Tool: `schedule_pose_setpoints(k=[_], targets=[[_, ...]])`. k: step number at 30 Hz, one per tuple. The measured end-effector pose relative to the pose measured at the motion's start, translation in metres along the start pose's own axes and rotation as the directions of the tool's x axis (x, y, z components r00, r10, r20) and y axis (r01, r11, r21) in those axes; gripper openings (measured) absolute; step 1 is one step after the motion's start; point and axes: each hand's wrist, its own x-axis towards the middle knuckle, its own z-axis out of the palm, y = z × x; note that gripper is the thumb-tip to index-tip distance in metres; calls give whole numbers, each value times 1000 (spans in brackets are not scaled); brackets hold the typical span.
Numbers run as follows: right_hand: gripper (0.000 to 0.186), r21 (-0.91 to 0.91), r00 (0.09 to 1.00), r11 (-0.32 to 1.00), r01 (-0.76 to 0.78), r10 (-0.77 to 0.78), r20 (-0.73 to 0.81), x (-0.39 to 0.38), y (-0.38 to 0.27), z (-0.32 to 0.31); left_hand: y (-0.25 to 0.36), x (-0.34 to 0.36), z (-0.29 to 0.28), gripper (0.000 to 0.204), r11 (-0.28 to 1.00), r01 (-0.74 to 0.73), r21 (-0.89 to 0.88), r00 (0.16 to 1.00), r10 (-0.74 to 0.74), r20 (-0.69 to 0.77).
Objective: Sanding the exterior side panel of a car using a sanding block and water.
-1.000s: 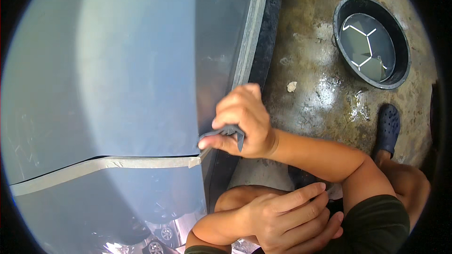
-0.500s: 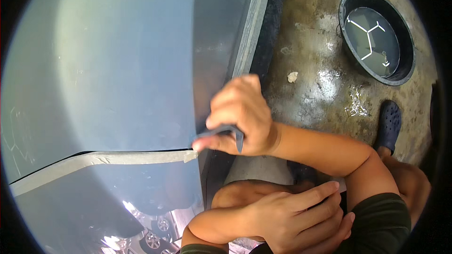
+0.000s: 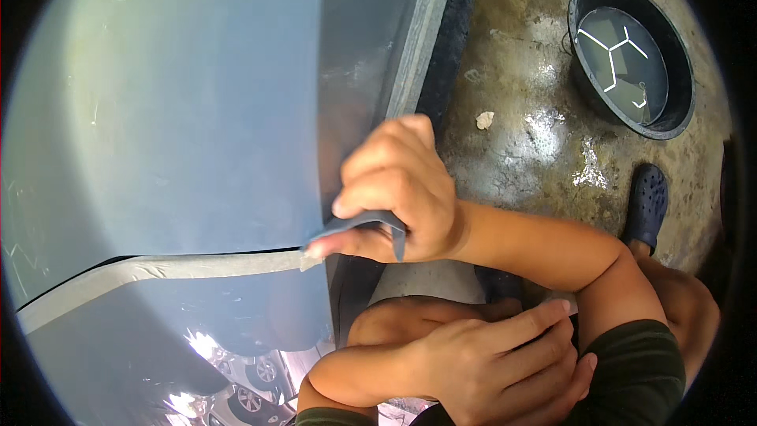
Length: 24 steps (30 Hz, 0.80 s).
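Note:
My right hand (image 3: 398, 185) is closed round a bent piece of dark grey sandpaper (image 3: 359, 222). My thumb lies under it, and the sheet's free end hangs down by the palm. The hand is at the edge of a grey-blue car panel (image 3: 213, 110), just above the end of a strip of masking tape (image 3: 213, 267). That tape runs along the dark gap between this panel and a glossier panel (image 3: 260, 308) below. Nearer me, my left hand (image 3: 505, 363) rests across my lap by my right upper arm, fingers loosely apart and holding nothing.
A black tub (image 3: 582, 71) of water stands on the wet concrete floor (image 3: 505, 39) at the far right. A small pale scrap (image 3: 485, 120) lies on the floor. My foot in a dark blue clog (image 3: 648, 197) is at the right. Dark trim (image 3: 453, 39) borders the panel.
My right hand has shifted slightly left with the sandpaper, its thumb tip now further over the tape's end. The view has shifted slightly. My left hand has stayed where it was.

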Motion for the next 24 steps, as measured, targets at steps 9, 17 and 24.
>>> schedule_pose_setpoints(k=[9,17,24], targets=[[37,23,993,994,-107,106,46,-8,-3,-9,-8,10,2,17,990,-63,-129,968,30,-249],[41,38,996,995,-90,90,-3,-12,-3,-2,-12,10,4,16,988,-75,-133,973,44,-226],[42,39,993,993,-116,115,16,-12,-7,-1,-12,4,5,15,990,-80,-117,963,47,-264]])
